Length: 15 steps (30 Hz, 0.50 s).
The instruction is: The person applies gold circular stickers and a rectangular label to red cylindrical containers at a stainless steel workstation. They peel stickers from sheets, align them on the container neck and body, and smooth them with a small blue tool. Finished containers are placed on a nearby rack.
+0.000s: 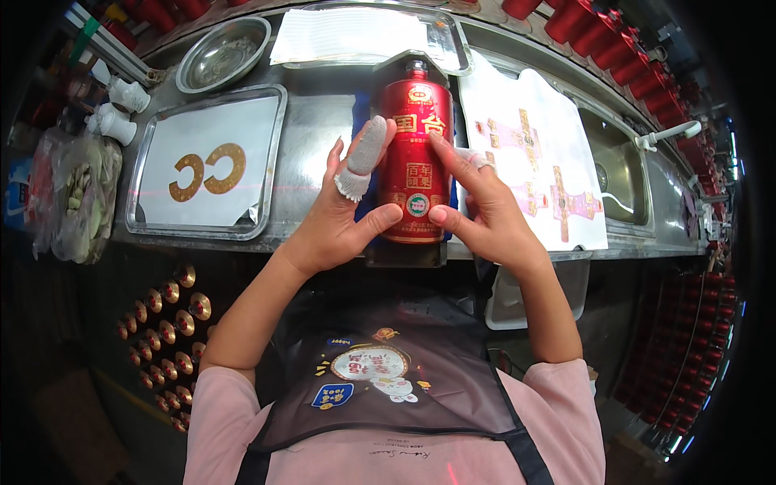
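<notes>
Two hands part-open, neither wrapped round anything: your L hand (343, 206) and R hand (487, 208) touch opp. sides of the red bottle (404, 166), face-up at the steel bench's (315, 133) near edge, prob. to steady it.

A round metal bowl (191, 69) sits at the upper left, with white plastic containers (128, 94) nearby and a clear plastic bag (87, 194) nearer the edge. To the right – a sink (621, 166) under a white faucet (675, 135). Red bottles (612, 50) line the upper right; gold-rimmed round pieces (185, 324) crowd the lower left – below counter level.
</notes>
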### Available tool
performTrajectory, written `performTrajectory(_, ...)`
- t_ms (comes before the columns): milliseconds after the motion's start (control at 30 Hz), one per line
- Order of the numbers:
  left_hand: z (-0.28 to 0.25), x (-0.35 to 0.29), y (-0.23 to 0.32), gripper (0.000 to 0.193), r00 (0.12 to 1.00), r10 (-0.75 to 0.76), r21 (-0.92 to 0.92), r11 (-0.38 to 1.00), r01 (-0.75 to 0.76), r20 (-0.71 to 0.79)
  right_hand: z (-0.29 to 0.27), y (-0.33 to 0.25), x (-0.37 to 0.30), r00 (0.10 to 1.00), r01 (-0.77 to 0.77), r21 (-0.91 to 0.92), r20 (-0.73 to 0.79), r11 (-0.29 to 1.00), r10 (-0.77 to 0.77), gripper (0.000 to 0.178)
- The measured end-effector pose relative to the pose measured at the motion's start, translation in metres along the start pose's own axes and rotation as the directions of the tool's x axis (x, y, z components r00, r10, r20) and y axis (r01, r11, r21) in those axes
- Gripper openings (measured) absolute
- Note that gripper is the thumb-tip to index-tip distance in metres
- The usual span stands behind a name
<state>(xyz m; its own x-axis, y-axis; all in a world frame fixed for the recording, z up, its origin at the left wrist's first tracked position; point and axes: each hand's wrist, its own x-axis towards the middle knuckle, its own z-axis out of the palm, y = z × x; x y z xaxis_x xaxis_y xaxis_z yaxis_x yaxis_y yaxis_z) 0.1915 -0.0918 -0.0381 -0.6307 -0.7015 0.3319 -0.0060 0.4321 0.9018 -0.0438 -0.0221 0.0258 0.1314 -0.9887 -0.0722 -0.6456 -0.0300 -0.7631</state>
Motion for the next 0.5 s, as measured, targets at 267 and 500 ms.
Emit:
performTrajectory(267, 0.0008, -0.0018, -0.0044, 0.082, 1.0, 0.006, 0.063, 0.998, -0.006, 0.001, 0.0043, 0.0029, 0.0026, 0.998, 0.031, -0.039, -0.045, 0.999, -0.032, 0.075)
performTrajectory(500, 0.0014, -0.0018, -0.0071, 0.082, 1.0, 0.012, 0.072, 0.997, -0.012, -0.002, 0.0051, 0.0041, 0.0016, 0.999, 0.008, -0.072, -0.039, 0.997, -0.011, 0.076)
